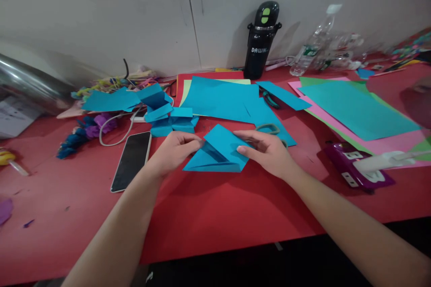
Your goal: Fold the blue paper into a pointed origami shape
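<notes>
At the far left of the frame a yellow object (6, 158) lay on the red tabletop (215, 215), with a bunch of blue and purple paper flowers (85, 132) above and to its right. A dark phone (131, 160) lay face up left of centre, beside a white cable (117, 132). Behind it sat a heap of folded blue paper pieces (158, 110).

At the centre, the left hand (173, 150) pinched the left edge of a folded blue paper (217, 150), its grip closed on that edge. The paper lay low on the tabletop, folded into a triangular shape. The right hand (266, 148) pressed on the paper's right side, fingers (242, 134) spread over it and the thumb at the lower edge, so its grip held the paper too.

Behind the hands lay a large blue sheet (218, 98), and scissors (269, 98) showed partly beneath paper. A black bottle (261, 40) stood against the wall at upper centre, with a clear plastic bottle (314, 45) to its right. At the right, a teal sheet (357, 107) lay on pink paper (387, 145), above a purple power strip (357, 172).
</notes>
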A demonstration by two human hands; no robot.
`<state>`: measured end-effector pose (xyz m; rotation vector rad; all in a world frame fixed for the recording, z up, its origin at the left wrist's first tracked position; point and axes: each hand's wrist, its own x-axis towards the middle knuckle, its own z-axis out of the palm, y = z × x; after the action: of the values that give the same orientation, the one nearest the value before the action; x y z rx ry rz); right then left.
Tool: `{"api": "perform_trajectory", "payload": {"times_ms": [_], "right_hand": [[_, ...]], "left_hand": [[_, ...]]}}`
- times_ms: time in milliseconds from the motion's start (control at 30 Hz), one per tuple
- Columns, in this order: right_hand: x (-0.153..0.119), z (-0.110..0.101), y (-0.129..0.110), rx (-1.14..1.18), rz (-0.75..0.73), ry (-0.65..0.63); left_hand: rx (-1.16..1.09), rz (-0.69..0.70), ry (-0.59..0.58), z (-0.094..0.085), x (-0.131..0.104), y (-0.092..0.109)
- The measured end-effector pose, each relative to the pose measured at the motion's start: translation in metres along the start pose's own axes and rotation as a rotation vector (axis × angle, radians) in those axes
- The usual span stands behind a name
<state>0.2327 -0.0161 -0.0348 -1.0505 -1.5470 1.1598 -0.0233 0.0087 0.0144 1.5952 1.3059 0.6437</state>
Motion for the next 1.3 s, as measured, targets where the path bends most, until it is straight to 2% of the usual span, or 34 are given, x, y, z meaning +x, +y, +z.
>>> {"api": "perform_trajectory", "payload": {"times_ms": [133, 300, 433, 533, 600, 767, 900, 1067, 1300], "right_hand": [[-0.0004, 0.0006, 0.0051, -0.012, 0.005, 0.025], [-0.0014, 0.0001, 0.0006, -0.021, 0.027, 0.056], [-0.0019, -0.004, -0.0035, 0.065, -0.005, -0.003], [-0.0014, -0.0056, 0.0004, 0.148, -0.027, -0.092], [-0.0008, -0.0052, 0.0033, 0.152, -0.011, -0.103], [0.0005, -0.0034, 0.0022, 0.013, 0.03, -0.005], [0.0007, -0.004, 0.0007, 0.0, 0.075, 0.025], [0.0023, -0.0033, 0.0036, 0.018, 0.029, 0.134], [-0.0011, -0.0007, 0.0017, -0.015, -0.016, 0.192]], "left_hand": [[-0.105, -0.057, -0.071, -0.0009, -0.0003, 0.0002], [-0.101, -0.056, -0.069, -0.0012, 0.0001, 0.0012], [-0.098, -0.051, -0.026, -0.0048, 0.0008, -0.0008], [-0.151, -0.073, -0.018, -0.0081, 0.0003, -0.0017], [-0.176, -0.076, -0.019, -0.0091, -0.0003, -0.0011], [-0.133, -0.037, -0.053, -0.0092, 0.0004, -0.0001], [-0.089, -0.003, -0.071, -0.0101, 0.0018, -0.0041], [-0.051, 0.022, -0.065, -0.0084, 0.0004, -0.0031], [0.007, 0.107, -0.082, -0.0023, 0.0004, -0.0022]]}}
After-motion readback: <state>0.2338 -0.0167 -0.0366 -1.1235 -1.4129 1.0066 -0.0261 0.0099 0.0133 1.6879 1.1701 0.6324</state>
